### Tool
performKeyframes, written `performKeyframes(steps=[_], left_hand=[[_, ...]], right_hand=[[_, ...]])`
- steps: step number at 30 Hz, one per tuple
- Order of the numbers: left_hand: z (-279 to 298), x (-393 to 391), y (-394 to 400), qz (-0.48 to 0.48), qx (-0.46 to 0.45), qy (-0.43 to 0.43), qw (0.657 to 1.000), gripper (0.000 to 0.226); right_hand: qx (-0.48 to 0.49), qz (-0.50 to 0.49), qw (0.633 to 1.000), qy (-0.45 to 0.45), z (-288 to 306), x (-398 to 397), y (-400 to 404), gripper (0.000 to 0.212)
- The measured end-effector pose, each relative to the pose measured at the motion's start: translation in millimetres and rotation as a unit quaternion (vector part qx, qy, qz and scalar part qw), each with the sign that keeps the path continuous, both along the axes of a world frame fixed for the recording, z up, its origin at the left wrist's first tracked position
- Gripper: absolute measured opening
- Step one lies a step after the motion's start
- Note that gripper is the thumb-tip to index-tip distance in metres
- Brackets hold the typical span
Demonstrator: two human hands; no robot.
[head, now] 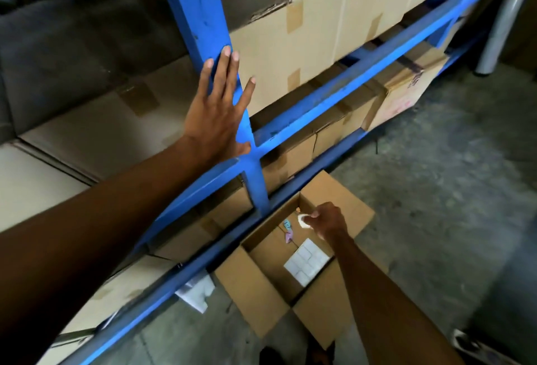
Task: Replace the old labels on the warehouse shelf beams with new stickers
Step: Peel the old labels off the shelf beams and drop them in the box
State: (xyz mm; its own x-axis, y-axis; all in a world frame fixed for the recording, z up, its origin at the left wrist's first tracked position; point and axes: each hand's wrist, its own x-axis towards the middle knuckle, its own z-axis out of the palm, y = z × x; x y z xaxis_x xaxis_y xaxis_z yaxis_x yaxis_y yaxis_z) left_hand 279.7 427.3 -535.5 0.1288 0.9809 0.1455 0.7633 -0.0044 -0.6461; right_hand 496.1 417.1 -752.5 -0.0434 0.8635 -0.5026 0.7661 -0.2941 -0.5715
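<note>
My left hand (216, 108) lies flat with fingers spread against the blue upright (200, 15) of the shelf, just above where it meets a blue beam (334, 94). My right hand (328, 220) reaches down into an open cardboard box (252, 286) on the floor and pinches a small white curled label (303, 220). In the bottom of the box rests a white sheet of stickers (308, 261). Small blue and pink scraps (288, 229) are scattered near the far corner of the box.
Taped cardboard cartons (293, 44) fill the shelf levels behind the blue beams. A crumpled white paper (194, 292) sticks out under the lowest beam. Grey concrete floor (450, 190) spreads to the right, with a grey pole (502, 24) at the top right.
</note>
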Motion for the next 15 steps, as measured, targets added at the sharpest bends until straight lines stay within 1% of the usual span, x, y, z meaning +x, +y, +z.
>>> performKeyframes(steps=[3, 10, 13, 15], left_hand=[[-5, 0, 3, -0.002, 0.01, 0.025, 1.0, 0.111], [-10, -4, 6, -0.009, 0.014, 0.037, 0.999, 0.112], [-10, -2, 5, -0.002, 0.002, 0.03, 1.0, 0.11], [-4, 0, 1, -0.001, -0.013, 0.018, 1.0, 0.104]], right_hand=[[-0.006, -0.001, 1.0, 0.001, -4, 0, 7, 0.031], [-0.029, -0.014, 0.999, 0.0, -6, 0, 18, 0.035], [-0.004, 0.0, 1.0, 0.001, 12, -4, 27, 0.028], [0.034, 0.008, 0.999, 0.036, 39, -10, 39, 0.02]])
